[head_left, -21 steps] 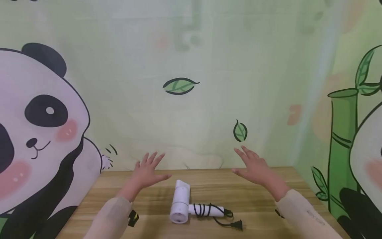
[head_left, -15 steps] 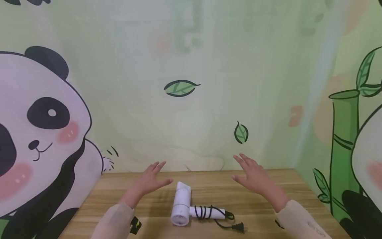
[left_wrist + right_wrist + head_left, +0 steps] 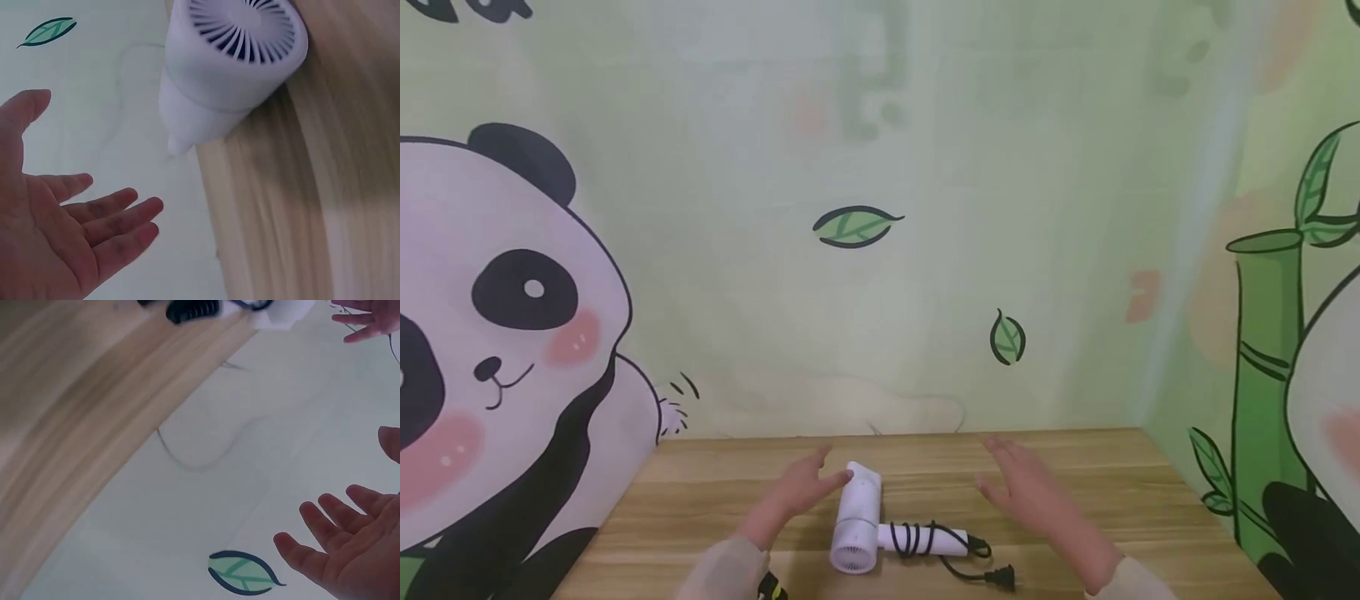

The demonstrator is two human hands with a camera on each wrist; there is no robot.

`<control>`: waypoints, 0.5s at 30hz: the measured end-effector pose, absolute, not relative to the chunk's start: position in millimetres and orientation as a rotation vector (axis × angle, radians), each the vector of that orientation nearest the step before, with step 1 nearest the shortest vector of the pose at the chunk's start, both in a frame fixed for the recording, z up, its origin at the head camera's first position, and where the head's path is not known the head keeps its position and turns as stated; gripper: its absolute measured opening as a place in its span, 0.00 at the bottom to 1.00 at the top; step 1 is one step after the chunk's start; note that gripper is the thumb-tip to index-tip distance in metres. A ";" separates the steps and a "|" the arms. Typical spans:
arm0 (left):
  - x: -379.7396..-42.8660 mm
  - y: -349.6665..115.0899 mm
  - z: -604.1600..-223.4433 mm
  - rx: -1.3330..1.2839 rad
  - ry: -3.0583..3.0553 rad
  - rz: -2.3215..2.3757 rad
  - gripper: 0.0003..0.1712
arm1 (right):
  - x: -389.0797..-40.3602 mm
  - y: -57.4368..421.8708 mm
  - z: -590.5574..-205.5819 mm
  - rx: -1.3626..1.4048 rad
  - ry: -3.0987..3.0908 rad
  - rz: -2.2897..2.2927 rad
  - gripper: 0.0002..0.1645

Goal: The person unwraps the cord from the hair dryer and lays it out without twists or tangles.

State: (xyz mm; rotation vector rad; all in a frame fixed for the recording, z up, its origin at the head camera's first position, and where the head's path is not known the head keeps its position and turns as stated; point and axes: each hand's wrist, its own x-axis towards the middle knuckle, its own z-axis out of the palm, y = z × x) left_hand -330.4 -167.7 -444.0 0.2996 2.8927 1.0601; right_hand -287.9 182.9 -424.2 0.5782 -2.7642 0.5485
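Observation:
A white hair dryer (image 3: 857, 521) lies on the wooden table, its round vented end toward me and its handle (image 3: 951, 542) pointing right. A black cord is wound round the handle, and its plug (image 3: 1002, 577) lies just beyond the handle's end. My left hand (image 3: 801, 487) is beside the dryer's barrel, thumb tip overlapping the nozzle end in the head view. In the left wrist view its fingers (image 3: 119, 225) are spread, away from the dryer's body (image 3: 212, 81). My right hand (image 3: 1022, 492) hovers above and right of the handle, fingers extended, holding nothing.
The wooden table (image 3: 700, 467) ends at a backdrop (image 3: 737, 292) printed with pandas, bamboo and leaves. A black and yellow item (image 3: 771, 586) shows at my left sleeve (image 3: 722, 575).
Both hands have come down from above the table's back edge toward the hair dryer. My left hand has also shifted right, nearer the barrel. The hair dryer stays in place on the table.

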 end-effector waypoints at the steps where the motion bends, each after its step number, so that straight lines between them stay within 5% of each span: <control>1: -330.2 -164.9 -446.9 0.288 2.878 1.077 0.47 | -285.3 181.7 -429.0 0.569 -2.766 0.542 0.38; 10: -323.9 -145.0 -466.2 0.121 2.794 1.102 0.52 | -268.9 170.1 -456.2 0.576 -2.757 0.612 0.27; 15: -320.4 -135.2 -477.8 0.181 2.831 1.142 0.34 | -263.7 169.6 -466.0 0.650 -2.718 0.589 0.23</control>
